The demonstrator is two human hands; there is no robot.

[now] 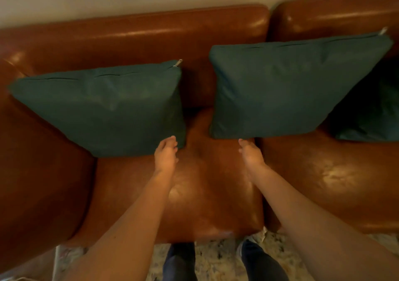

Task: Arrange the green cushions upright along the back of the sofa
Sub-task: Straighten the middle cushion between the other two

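Observation:
Two dark green cushions stand upright against the back of a brown leather sofa (138,34). The left cushion (103,108) leans near the sofa's left arm, zip edge up. The right cushion (280,86) stands across the gap between the two back pads. My left hand (166,154) touches the lower right corner of the left cushion with fingers loosely curled. My right hand (250,153) rests its fingertips at the lower left corner of the right cushion. Neither hand wraps around a cushion. A third green cushion (371,112) lies in shadow at the far right, partly hidden.
The sofa's seat (205,194) stretches in front of the cushions, with a seam to a second seat pad (334,183) on the right. The left armrest (36,183) bulges at the left. My legs stand on a patterned rug (216,257) below. A pale wall runs behind.

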